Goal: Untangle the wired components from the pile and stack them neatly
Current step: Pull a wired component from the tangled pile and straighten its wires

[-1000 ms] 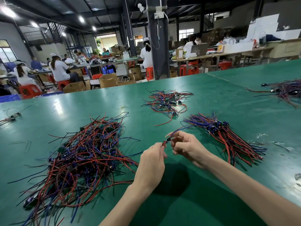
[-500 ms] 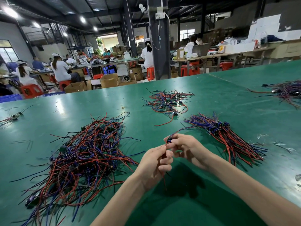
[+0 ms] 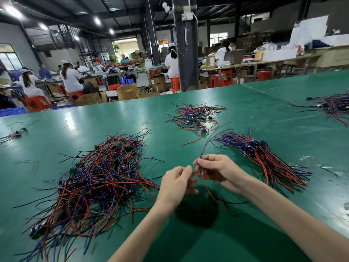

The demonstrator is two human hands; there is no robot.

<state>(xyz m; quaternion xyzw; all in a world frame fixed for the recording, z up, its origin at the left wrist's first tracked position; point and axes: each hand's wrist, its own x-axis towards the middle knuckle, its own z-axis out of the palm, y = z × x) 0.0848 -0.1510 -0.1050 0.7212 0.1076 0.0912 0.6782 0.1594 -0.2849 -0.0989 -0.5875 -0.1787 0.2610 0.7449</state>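
Note:
A big tangled pile (image 3: 98,178) of red, blue and black wired components lies at the left of the green table (image 3: 236,114). To the right lies a neat stack (image 3: 264,157) of aligned components. My right hand (image 3: 219,170) pinches one wired component (image 3: 203,154) at its middle, above the table between pile and stack. Its blue wires rise up and away, blurred. Its red wire hangs down toward me. My left hand (image 3: 177,183) is just left of it, fingers curled, fingertips close to the component; whether they touch the wire is unclear.
A smaller loose tangle (image 3: 194,118) lies farther back in the middle. Another bundle (image 3: 334,105) sits at the far right and a few pieces (image 3: 15,132) at the far left. Beyond the table, seated workers, red stools and cardboard boxes.
The component has swung from lying across toward the stack to standing upright in my right hand. My left hand has moved slightly left and down, off the component's end.

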